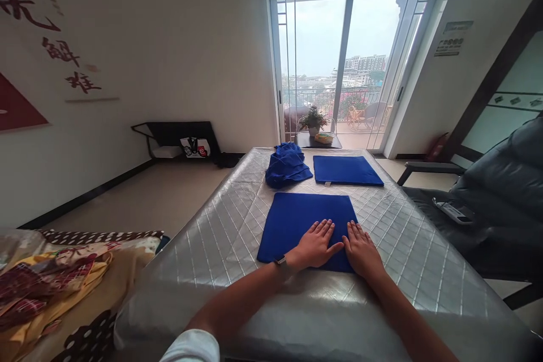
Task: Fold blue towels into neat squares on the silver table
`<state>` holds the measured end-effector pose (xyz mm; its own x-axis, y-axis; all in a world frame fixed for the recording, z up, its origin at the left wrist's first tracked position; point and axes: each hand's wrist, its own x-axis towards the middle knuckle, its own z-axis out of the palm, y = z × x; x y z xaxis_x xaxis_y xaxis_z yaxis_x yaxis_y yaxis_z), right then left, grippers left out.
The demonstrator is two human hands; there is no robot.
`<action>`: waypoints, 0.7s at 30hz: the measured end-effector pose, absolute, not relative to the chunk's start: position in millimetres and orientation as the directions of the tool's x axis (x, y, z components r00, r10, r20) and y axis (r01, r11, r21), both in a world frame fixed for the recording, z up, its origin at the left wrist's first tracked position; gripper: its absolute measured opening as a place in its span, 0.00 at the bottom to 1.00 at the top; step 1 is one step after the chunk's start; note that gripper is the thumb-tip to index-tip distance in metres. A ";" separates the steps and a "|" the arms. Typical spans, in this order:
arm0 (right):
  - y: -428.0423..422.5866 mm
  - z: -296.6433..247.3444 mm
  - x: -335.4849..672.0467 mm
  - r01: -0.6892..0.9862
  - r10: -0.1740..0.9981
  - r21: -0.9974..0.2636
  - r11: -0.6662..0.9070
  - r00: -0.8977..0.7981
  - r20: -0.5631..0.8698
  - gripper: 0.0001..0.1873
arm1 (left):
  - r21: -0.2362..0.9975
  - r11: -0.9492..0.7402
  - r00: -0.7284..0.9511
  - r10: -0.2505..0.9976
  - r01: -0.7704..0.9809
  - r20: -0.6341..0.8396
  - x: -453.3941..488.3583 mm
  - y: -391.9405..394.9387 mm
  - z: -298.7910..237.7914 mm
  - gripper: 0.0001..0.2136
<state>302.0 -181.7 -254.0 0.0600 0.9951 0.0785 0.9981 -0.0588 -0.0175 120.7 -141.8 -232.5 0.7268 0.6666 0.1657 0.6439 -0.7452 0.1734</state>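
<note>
Royal blue cloth (297, 220), silver diamond-quilted table cover (220, 237), brown polka-dot patterned bedding (85, 288), white wall (169, 51)

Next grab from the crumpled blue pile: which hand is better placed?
Left, probably. The left hand lies flat on the near cloth, on the side toward the pile; the right hand lies further right, below the folded cloth.

You see two flat folded blue cloths, the near blue cloth (297, 220) and the far blue cloth (347, 170), and one crumpled blue heap (287, 165). You count two hands, your left hand (316, 246) and right hand (362, 251), one potted plant (313, 120) and one remote (455, 212).
</note>
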 end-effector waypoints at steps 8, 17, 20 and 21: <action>-182.2 -248.9 297.5 0.996 0.995 -0.038 -0.079 0.081 0.059 0.34 | 0.187 -0.558 0.567 0.824 0.808 0.008 1.6 -166.1 -230.1 0.35; -199.6 -242.4 296.5 0.998 0.985 0.015 -0.066 0.063 0.160 0.33 | 0.207 -0.538 0.549 0.836 0.817 0.009 -15.2 -179.4 -233.1 0.36; -213.4 -251.8 299.0 0.999 0.987 -0.027 -0.037 0.041 0.155 0.34 | 0.208 -0.536 0.547 0.837 0.818 0.007 -16.2 -178.6 -230.6 0.36; -217.0 -254.8 299.4 0.999 0.989 -0.037 -0.034 0.039 0.141 0.34 | 0.207 -0.534 0.547 0.837 0.820 -0.005 -16.7 -178.0 -229.8 0.36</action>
